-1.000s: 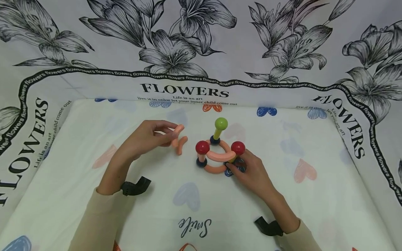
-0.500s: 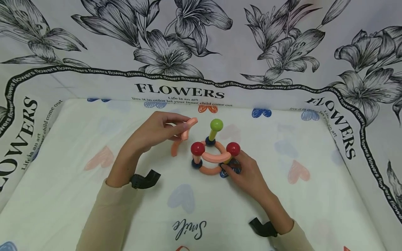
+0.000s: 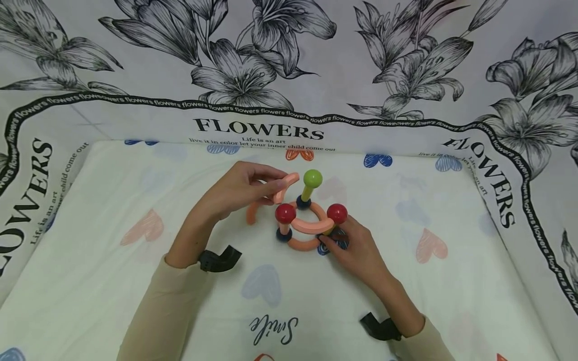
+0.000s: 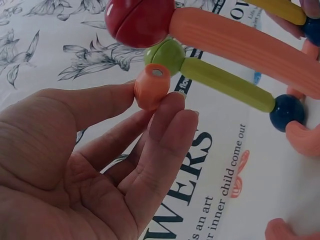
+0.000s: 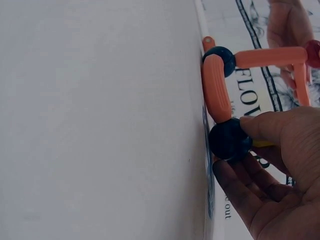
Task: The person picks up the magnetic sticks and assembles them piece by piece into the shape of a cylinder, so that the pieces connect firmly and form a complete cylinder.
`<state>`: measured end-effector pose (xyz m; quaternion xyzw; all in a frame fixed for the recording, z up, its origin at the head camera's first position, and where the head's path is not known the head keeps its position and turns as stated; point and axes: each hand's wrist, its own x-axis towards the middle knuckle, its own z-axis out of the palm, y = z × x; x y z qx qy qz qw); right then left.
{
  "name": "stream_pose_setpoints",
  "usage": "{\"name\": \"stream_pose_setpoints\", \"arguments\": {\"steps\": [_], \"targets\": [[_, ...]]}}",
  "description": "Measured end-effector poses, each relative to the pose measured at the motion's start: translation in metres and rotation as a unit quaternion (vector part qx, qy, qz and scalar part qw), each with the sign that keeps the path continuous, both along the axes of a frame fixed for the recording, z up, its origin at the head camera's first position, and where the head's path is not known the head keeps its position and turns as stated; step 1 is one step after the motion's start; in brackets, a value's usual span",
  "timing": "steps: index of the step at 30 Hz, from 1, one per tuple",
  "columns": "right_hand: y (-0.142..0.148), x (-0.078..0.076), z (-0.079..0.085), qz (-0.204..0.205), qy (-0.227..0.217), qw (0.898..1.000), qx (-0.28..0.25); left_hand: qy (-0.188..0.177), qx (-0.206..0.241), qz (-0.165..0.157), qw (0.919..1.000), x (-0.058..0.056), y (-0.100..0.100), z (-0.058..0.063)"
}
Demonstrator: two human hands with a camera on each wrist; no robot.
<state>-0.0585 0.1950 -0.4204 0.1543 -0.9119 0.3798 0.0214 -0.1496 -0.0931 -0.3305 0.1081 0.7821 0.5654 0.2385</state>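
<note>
In the head view my left hand (image 3: 244, 191) pinches a curved orange magnetic rod (image 3: 285, 188) between thumb and fingers. It is close to the green ball (image 3: 312, 178) and the left red ball (image 3: 285, 213). The left wrist view shows the rod (image 4: 152, 90) nearly end-on, a silvery magnet in its tip. My right hand (image 3: 361, 248) grips a dark blue ball (image 5: 230, 140) at the base of the magnetic rod-and-ball frame. Curved orange rods (image 3: 303, 244) form its base ring; uprights carry one green and two red balls. Another curved rod (image 3: 311, 226) bridges the red balls.
A loose curved orange rod (image 3: 251, 214) lies on the white heart-print cloth (image 3: 217, 311), left of the frame and partly behind my left hand. Black wrist mounts (image 3: 220, 259) stick out from both wrists. A flower-print cloth (image 3: 334, 95) rises behind.
My left hand has moved right with the curved rod, from beside the loose rod to the frame's top balls. The right hand keeps its hold on the frame's base.
</note>
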Motion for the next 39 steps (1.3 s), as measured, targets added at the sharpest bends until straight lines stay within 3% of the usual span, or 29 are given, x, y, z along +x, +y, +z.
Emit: {"name": "stream_pose_setpoints", "arguments": {"steps": [8, 25, 39], "targets": [[0.0004, -0.0009, 0.0007, -0.002, -0.003, 1.0, -0.002, 0.011, -0.002, -0.007, 0.9999, 0.001, 0.0048, -0.0013], [0.0011, 0.0022, -0.0001, -0.006, -0.004, 1.0, 0.008, -0.02, 0.032, 0.018, 0.9991, 0.0001, 0.0065, -0.0019], [-0.0016, 0.0016, 0.0009, -0.003, -0.01, 1.0, 0.004, -0.02, 0.039, -0.003, 0.999, 0.0046, 0.007, -0.0002]]}}
